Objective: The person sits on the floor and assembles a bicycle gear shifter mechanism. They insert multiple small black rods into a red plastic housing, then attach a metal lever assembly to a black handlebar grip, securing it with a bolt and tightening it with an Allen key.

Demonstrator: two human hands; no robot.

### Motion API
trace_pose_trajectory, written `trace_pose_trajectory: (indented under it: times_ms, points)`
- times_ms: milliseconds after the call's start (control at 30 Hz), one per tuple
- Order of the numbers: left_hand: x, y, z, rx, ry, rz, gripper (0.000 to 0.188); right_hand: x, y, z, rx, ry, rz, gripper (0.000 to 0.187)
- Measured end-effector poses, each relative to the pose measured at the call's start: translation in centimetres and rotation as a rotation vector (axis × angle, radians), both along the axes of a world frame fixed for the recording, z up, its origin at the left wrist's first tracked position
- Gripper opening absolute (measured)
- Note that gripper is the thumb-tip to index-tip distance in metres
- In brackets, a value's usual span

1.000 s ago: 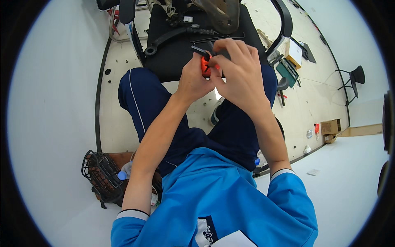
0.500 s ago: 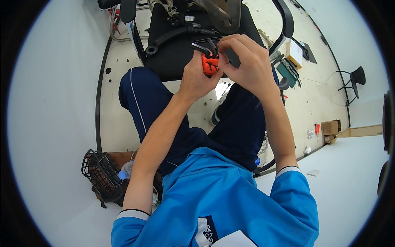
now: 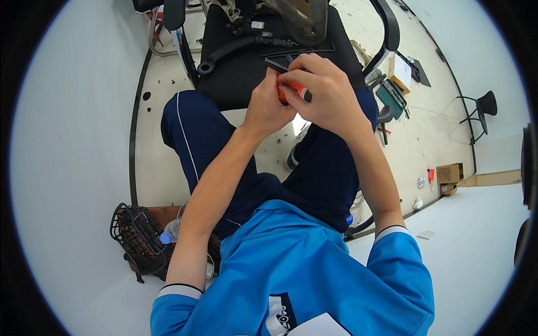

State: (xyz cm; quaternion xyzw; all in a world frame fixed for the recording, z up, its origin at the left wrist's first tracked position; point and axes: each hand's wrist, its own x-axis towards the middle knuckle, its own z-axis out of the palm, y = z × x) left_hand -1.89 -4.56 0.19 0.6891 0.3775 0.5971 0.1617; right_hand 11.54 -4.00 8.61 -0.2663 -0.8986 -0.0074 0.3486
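Observation:
In front of the chair seat, my left hand (image 3: 269,106) is closed around an orange-red hex key holder (image 3: 283,94). Dark L-shaped hex keys (image 3: 274,65) stick out of its top, pointing up and left. My right hand (image 3: 325,95) reaches over from the right with bent fingers pressed onto the holder, covering much of it. What its fingertips grip exactly is hidden. A long thin black L-shaped rod (image 3: 311,51) lies on the black seat (image 3: 235,92) just beyond my hands.
On the seat also lie a black crank-like arm (image 3: 230,51) and a curved metal part (image 3: 302,25). Chair armrests (image 3: 385,28) rise at both sides. A green tool case (image 3: 392,98) and a box (image 3: 400,73) stand on the floor to the right; a black wire basket (image 3: 134,232) is at lower left.
My right hand has shifted down and left onto the holder, its fingers now covering more of the orange. More of the long rod on the seat shows.

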Motion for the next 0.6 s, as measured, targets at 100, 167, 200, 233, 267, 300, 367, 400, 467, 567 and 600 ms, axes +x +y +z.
trace_pose_trajectory:
  times_ms: [100, 167, 200, 233, 267, 300, 367, 400, 467, 567, 600]
  points:
    - [0.0, 0.2, -0.6, -0.034, 0.000, -0.010, 0.041, -0.2, -0.1, -0.4, 0.040, -0.006, -0.014, 0.010]
    - [-0.1, 0.3, -0.8, -0.038, 0.004, -0.009, 0.041, -0.1, -0.1, -0.5, 0.067, -0.030, -0.001, 0.010]
    - [-0.1, 0.3, -0.7, -0.028, 0.013, -0.001, 0.041, 0.1, -0.1, -0.5, 0.074, -0.048, 0.011, 0.011]
    - [-0.1, 0.3, -0.7, -0.019, 0.022, 0.007, 0.041, 0.3, 0.0, -0.5, 0.082, -0.066, 0.023, 0.011]
    - [-0.1, 0.2, -0.6, -0.035, 0.017, 0.002, 0.042, 0.5, 0.0, -0.5, 0.094, -0.072, 0.032, 0.011]
    - [-0.1, 0.2, -0.5, -0.051, 0.011, -0.002, 0.042, 0.7, 0.1, -0.5, 0.107, -0.079, 0.041, 0.012]
    - [-0.1, 0.2, -0.5, -0.067, 0.004, -0.003, 0.043, 0.9, 0.0, -0.5, 0.098, -0.063, 0.047, 0.012]
    - [-0.2, 0.2, -0.5, -0.067, 0.003, 0.001, 0.044, 1.0, -0.1, -0.6, 0.076, -0.041, 0.045, 0.013]
    - [-0.1, 0.2, -0.4, -0.081, -0.003, 0.014, 0.044, 1.0, -0.2, -0.9, 0.058, 0.001, 0.029, 0.013]
    - [-0.1, 0.2, -0.2, -0.122, -0.016, 0.032, 0.044, 0.8, -0.4, -1.5, 0.063, 0.044, -0.020, 0.014]
    - [-0.1, 0.2, -0.2, -0.135, -0.017, 0.034, 0.044, 0.7, -0.6, -1.7, 0.063, 0.050, -0.039, 0.015]
